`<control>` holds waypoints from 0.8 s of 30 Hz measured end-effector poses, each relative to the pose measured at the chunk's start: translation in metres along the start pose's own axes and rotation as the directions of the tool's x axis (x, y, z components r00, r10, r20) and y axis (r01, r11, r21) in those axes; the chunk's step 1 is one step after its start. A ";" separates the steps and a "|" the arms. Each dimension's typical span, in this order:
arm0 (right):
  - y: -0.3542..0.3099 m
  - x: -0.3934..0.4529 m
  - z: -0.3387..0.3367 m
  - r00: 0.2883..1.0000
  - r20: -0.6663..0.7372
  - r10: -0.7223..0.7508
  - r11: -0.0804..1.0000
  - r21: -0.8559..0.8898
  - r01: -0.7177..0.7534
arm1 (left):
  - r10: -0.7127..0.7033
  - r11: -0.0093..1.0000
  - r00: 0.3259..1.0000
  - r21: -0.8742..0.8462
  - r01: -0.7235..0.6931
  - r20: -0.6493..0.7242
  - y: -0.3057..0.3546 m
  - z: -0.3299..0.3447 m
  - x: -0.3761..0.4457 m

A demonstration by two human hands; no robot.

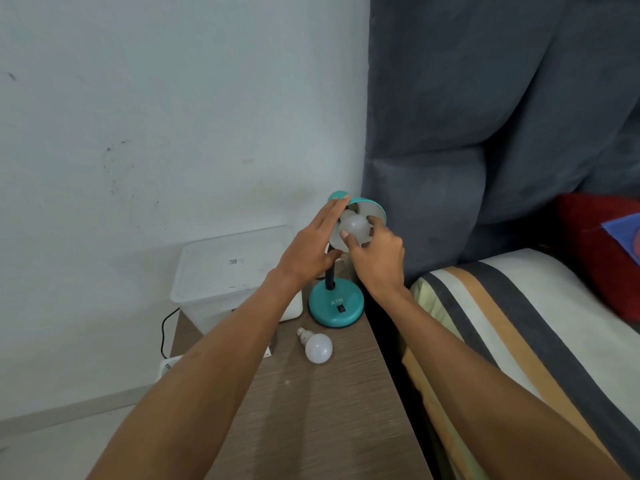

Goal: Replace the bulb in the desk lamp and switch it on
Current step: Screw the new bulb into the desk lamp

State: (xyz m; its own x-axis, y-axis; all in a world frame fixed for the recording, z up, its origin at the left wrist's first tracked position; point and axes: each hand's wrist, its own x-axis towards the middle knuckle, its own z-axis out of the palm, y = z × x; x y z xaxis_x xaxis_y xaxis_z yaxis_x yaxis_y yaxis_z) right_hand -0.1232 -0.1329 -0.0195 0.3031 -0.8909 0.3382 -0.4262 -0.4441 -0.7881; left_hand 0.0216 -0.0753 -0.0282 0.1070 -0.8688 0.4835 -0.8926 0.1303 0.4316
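Observation:
A teal desk lamp stands on its round base (336, 304) at the back right of the wooden bedside table (311, 410); a black switch sits on the base. Its shade (370, 211) is tilted toward me. My left hand (311, 251) grips the shade's left side, fingers stretched along it. My right hand (375, 258) holds a white bulb (355, 226) sitting in the shade's mouth, thumb and fingers around the globe. Whether its thread is in the socket is hidden. A second white bulb (317, 346) lies on its side on the table in front of the base.
A translucent plastic box (225, 271) stands behind my left forearm, against the white wall. A black cable (163, 334) runs down to a power strip on the floor. A grey padded headboard (485, 133) and a striped mattress (502, 341) lie directly right of the table.

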 end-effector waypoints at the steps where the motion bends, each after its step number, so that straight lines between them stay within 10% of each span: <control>1: -0.002 0.002 -0.001 0.999 0.005 0.039 0.999 0.019 -0.039 | 0.001 1.000 1.000 0.005 -0.001 0.000 0.000 0.000 0.001; 10: 0.000 -0.002 0.000 0.965 0.066 -0.252 0.945 -0.198 0.261 | 0.011 1.000 1.000 0.016 -0.011 -0.006 0.003 -0.001 -0.002; 17: -0.004 0.005 -0.005 0.998 0.034 0.043 0.998 -0.048 -0.042 | 0.008 1.000 1.000 0.020 -0.008 0.004 0.001 -0.002 -0.001; 24: -0.005 0.000 -0.002 0.967 0.080 -0.241 0.937 -0.240 0.254 | 0.017 0.999 1.000 0.029 -0.017 0.007 0.002 0.000 -0.003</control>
State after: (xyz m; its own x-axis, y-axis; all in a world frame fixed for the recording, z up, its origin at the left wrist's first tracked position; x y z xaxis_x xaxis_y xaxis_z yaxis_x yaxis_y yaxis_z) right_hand -0.1226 -0.1312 -0.0140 0.4639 -0.7470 0.4762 -0.5272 -0.6648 -0.5293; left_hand 0.0195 -0.0725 -0.0283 0.0891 -0.8697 0.4855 -0.9066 0.1311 0.4012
